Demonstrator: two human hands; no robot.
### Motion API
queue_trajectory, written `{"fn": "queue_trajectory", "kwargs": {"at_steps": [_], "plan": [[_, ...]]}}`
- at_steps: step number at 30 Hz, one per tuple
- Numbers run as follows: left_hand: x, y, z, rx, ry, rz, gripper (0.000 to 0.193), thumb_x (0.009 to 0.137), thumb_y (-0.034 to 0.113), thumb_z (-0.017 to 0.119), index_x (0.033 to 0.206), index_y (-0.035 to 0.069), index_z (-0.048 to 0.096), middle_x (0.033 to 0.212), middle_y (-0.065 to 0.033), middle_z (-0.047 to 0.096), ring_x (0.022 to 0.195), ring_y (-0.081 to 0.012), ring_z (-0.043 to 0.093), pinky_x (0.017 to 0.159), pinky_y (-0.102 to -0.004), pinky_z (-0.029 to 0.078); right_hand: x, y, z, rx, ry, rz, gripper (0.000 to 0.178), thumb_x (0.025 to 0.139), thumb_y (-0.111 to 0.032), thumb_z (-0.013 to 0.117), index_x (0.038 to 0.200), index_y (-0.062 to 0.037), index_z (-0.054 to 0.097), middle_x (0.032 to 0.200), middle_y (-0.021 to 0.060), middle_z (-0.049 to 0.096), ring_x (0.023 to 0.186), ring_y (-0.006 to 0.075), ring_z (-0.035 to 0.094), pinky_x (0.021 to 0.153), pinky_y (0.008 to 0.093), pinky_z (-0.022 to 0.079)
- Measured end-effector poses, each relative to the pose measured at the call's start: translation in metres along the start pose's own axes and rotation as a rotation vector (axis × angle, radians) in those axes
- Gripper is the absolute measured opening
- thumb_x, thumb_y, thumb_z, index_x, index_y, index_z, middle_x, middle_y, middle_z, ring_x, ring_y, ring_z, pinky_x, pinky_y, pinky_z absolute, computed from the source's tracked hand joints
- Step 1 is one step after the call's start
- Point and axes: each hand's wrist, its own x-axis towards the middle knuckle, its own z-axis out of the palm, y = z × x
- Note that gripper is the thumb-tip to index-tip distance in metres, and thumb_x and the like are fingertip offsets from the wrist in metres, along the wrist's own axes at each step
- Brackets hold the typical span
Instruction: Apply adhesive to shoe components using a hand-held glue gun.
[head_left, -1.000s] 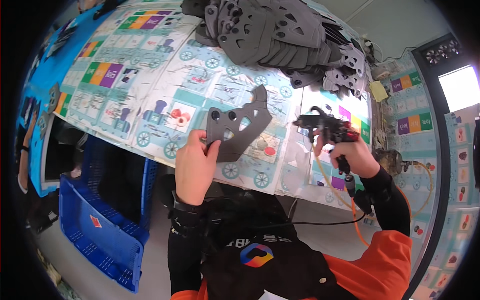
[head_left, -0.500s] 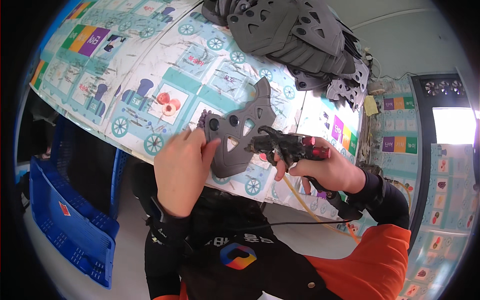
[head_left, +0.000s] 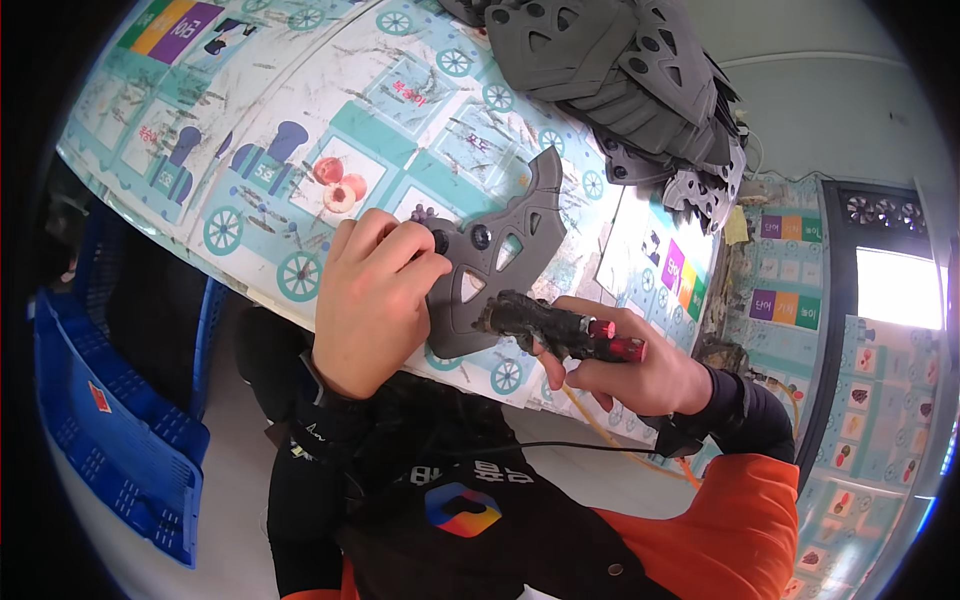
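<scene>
A flat dark-grey foam-like panel point(head_left: 477, 316) with triangular cut-outs and two round black spots lies near the table's front edge. At its left corner, the bent fingers of my left hand point(head_left: 380, 290) close on the edge; the fingertips are partly hidden. My right hand point(head_left: 650, 370) is wrapped around a black, grimy spray gun point(head_left: 545, 325) with two red knobs at its back. The gun's nozzle is over the panel's lower right part. I cannot tell whether it touches. A yellow hose point(head_left: 590, 420) runs from below the gun.
A big pile of similar grey panels point(head_left: 630, 90) covers the table's far right. The table point(head_left: 270, 240) wears a printed, smudged sheet. A blue plastic crate point(head_left: 120, 430) stands low at the left. A black cable point(head_left: 560, 445) passes in front of my apron.
The spray gun has tilted and moved lower along the panel. My left hand has shifted up, its fingers now further over the panel's left corner. The whole view has turned slightly.
</scene>
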Motion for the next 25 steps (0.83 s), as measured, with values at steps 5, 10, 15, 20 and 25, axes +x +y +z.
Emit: {"fn": "queue_trajectory", "kwargs": {"at_steps": [5,10,15,20,25], "plan": [[-0.0008,0.0000,-0.0024,0.016,-0.001,-0.003,0.023,0.066,-0.007,0.068,0.084,0.005,0.072,0.092,-0.0008,0.061,0.091,-0.0249,0.056,0.078,-0.0385,0.042,0.0008,0.0006,0.0049,0.008,0.001,-0.017,0.027,0.093,-0.007,0.065,0.119,0.0010,0.062,0.086,0.0043,0.062,0.071,0.0079,0.052,0.063,0.0271,0.043],[-0.0008,0.0006,-0.0021,0.006,0.005,-0.008,0.022,0.066,-0.007,0.069,0.084,0.005,0.073,0.091,-0.0006,0.061,0.092,-0.0246,0.056,0.079,-0.0386,0.042,0.0015,0.0004,0.0079,0.004,0.063,0.079,0.032,0.091,-0.004,0.065,0.122,0.0031,0.060,0.088,0.0046,0.062,0.074,0.0086,0.052,0.069,0.0277,0.046],[-0.0011,0.0002,-0.0013,0.006,0.004,-0.006,0.021,0.067,-0.006,0.069,0.084,0.005,0.073,0.091,-0.0006,0.062,0.092,-0.0245,0.056,0.079,-0.0387,0.042,0.0035,0.0048,0.0086,0.038,0.022,0.041,0.036,0.091,-0.003,0.063,0.126,0.0042,0.058,0.092,0.0037,0.062,0.078,0.0091,0.052,0.070,0.0273,0.046],[-0.0005,0.0007,-0.0027,0.018,-0.014,-0.012,0.021,0.067,-0.006,0.069,0.084,0.005,0.073,0.092,-0.0007,0.061,0.093,-0.0248,0.056,0.079,-0.0387,0.042,0.0059,0.0043,0.0094,0.066,0.026,0.022,0.024,0.092,-0.005,0.061,0.114,0.0020,0.060,0.089,0.0026,0.059,0.077,0.0089,0.049,0.069,0.0272,0.043],[-0.0012,-0.0003,-0.0019,0.015,-0.010,-0.012,0.021,0.068,-0.005,0.068,0.084,0.006,0.073,0.093,-0.0011,0.061,0.094,-0.0250,0.056,0.079,-0.0390,0.042,0.0045,0.0044,0.0085,0.083,0.033,0.035,0.021,0.092,-0.006,0.061,0.112,0.0007,0.061,0.087,0.0020,0.057,0.077,0.0091,0.049,0.070,0.0274,0.043]]}}
